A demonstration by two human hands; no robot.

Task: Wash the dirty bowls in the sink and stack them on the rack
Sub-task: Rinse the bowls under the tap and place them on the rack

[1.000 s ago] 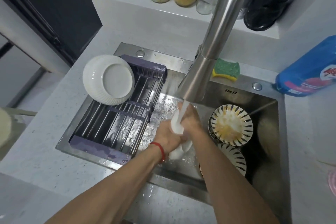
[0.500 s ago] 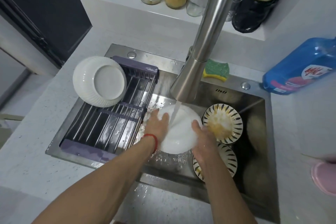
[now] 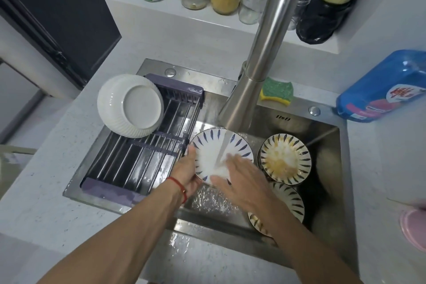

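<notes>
Stainless steel sink (image 3: 327,226) set into a pale speckled countertop (image 3: 34,203); basin floor wet, with water beaded and pooled below the hands. Steel faucet (image 3: 260,57) angles down from upper right, its stream landing inside a blue-striped bowl (image 3: 216,145) held over the middle of the basin. Left hand (image 3: 187,174) grips that bowl's left rim, fingers curled under it and thumb on the edge; a red cord bracelet (image 3: 178,185) circles the wrist. Right hand (image 3: 242,178) lies inside the bowl, fingers straight and slightly spread against the inner wall, blurred. To the right in the basin: a dirty striped bowl (image 3: 285,159) with yellow-brown residue, on top of others; nearer the front wall, another striped bowl (image 3: 288,200), partly hidden by the right forearm. A purple-framed rack (image 3: 143,163) with metal bars spans the left part of the sink; a white ribbed bowl (image 3: 130,106) rests upside down and tilted at its far left corner. On the sink's back ledge, a green-and-yellow sponge (image 3: 276,91) just beside the faucet base. A blue detergent bottle (image 3: 382,90) lies on the counter at right. A raised white shelf (image 3: 207,23) behind holds jars and bottles. Dark cabinet front (image 3: 57,18) at upper left.
</notes>
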